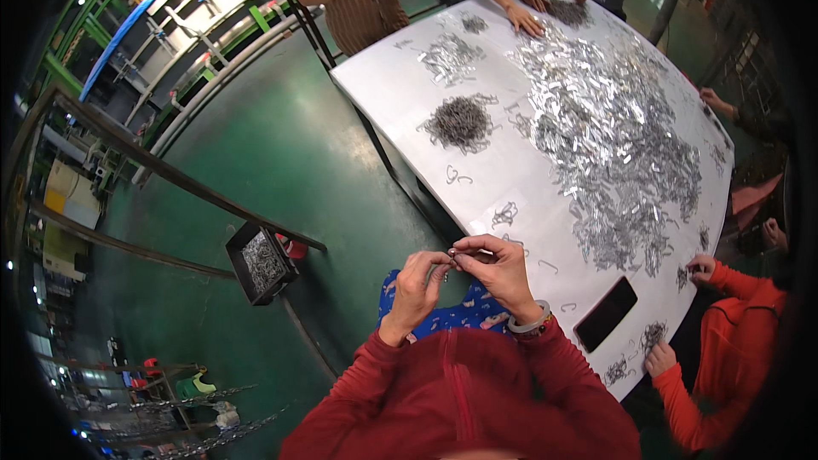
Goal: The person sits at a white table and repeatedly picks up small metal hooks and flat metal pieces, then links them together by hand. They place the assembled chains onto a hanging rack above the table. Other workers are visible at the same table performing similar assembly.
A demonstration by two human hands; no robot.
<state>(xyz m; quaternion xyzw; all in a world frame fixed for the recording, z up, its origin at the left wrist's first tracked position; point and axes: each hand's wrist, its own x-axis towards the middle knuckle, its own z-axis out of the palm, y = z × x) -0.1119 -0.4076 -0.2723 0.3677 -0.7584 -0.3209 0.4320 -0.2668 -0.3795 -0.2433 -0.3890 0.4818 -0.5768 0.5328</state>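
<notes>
My left hand (415, 285) and my right hand (501, 271) meet above my lap, just off the near edge of the white table (375, 77). Both are closed, thumbs and fingers pinched together at a small metal piece (452, 254); its exact shape is mostly hidden by the fingertips. Closest to my right hand on the table lie a few bent wire hooks (504, 214). Farther along sits a heap of dark metal hooks (460, 122). A broad spread of shiny flat metal pieces (596, 128) covers the table's middle.
A black phone (606, 313) lies near the table edge at my right. A person in orange sleeves (733, 358) works beside it, and other people stand around the far side. On the left, a black crate (234, 260) of metal pieces stands by dark metal bars (187, 179).
</notes>
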